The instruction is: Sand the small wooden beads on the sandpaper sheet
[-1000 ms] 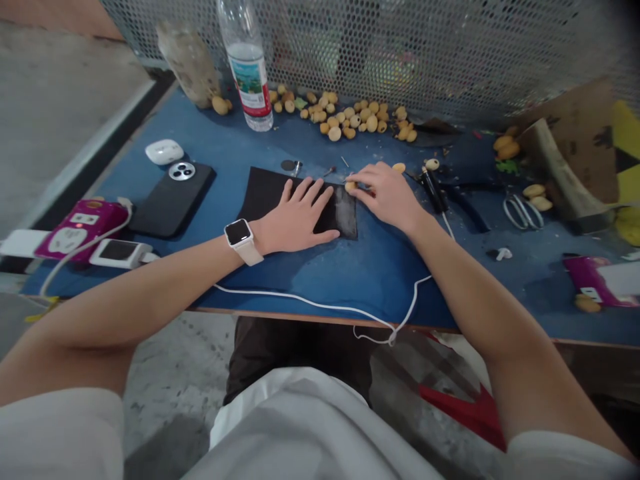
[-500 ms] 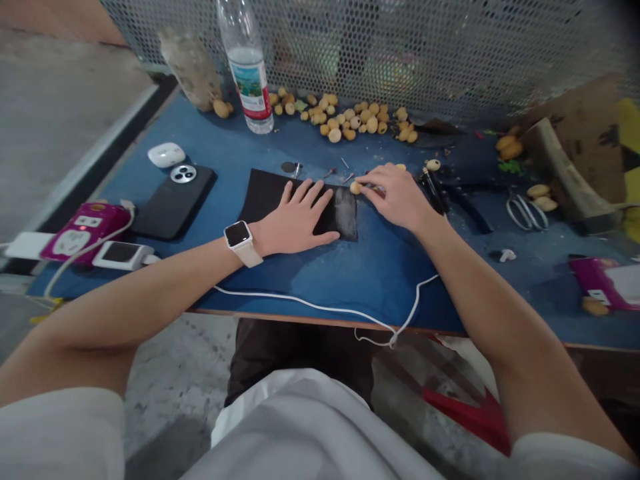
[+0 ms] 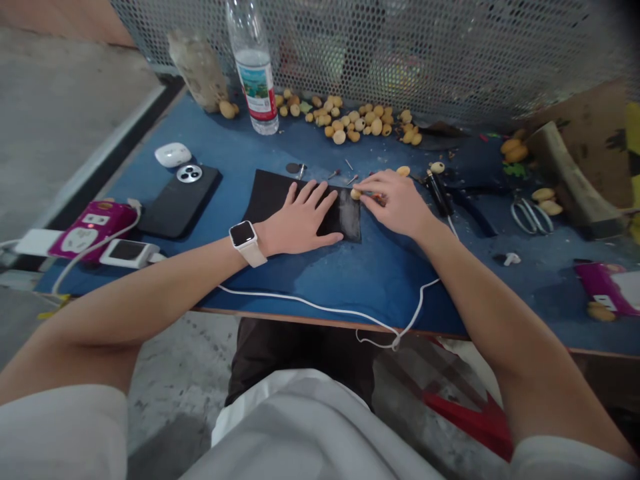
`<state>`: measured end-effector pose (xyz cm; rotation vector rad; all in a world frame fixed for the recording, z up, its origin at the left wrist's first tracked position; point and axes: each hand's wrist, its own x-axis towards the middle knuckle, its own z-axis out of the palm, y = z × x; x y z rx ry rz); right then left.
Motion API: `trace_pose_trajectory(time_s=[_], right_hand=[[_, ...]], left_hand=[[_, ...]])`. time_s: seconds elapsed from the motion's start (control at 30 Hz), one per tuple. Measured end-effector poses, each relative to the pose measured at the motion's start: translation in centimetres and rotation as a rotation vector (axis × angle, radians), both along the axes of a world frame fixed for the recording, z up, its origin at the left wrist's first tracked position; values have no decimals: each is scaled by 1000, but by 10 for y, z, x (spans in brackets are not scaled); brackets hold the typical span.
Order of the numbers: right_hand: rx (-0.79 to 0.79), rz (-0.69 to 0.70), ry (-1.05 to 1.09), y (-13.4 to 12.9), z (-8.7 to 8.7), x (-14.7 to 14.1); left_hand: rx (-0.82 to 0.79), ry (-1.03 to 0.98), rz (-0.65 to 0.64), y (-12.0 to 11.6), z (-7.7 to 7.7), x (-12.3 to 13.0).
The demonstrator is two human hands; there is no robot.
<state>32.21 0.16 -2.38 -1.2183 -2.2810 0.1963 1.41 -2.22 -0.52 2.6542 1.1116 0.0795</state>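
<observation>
My left hand (image 3: 299, 222) lies flat with fingers spread on a black sheet (image 3: 267, 190) that looks like sandpaper, pressing it to the blue table. A pale greyish worn patch marks the sheet's right end. Over that end, my right hand (image 3: 397, 203) pinches a small tan nut (image 3: 355, 194) between thumb and fingertips, low against the sheet's upper right corner. Whether it touches the sheet I cannot tell. Just beyond the sheet lie small rotary bits (image 3: 353, 180) and a dark disc (image 3: 293, 168). A pen-like black tool (image 3: 439, 193) rests right of my right hand.
Many tan nuts (image 3: 370, 120) lie along the mesh panel (image 3: 425, 60), beside a water bottle (image 3: 257, 90). At left are a phone (image 3: 180, 203) and a magenta power strip (image 3: 90, 230). Scissors (image 3: 531, 215) and a cardboard box (image 3: 590, 153) stand right. A white cable (image 3: 310, 305) crosses the front.
The whole view has shifted slightly, so everything sits a little further right. My right hand and the nut have moved slightly toward me along the sheet's edge. My left hand stays flat.
</observation>
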Motion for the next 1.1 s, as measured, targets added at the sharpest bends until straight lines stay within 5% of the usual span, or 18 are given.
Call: trace_pose_trajectory(time_s=[0.47,0.87,1.1], right_hand=[[-40,-10,62,-4,1,-4],[-99,246,-18,-19,14,-17],[-79,129,-35,-7,11,-10]], left_hand=[[30,3,13,-2,-1,-1],[45,22,18,-4,-2,1],[65,1,12,-4,-3,1]])
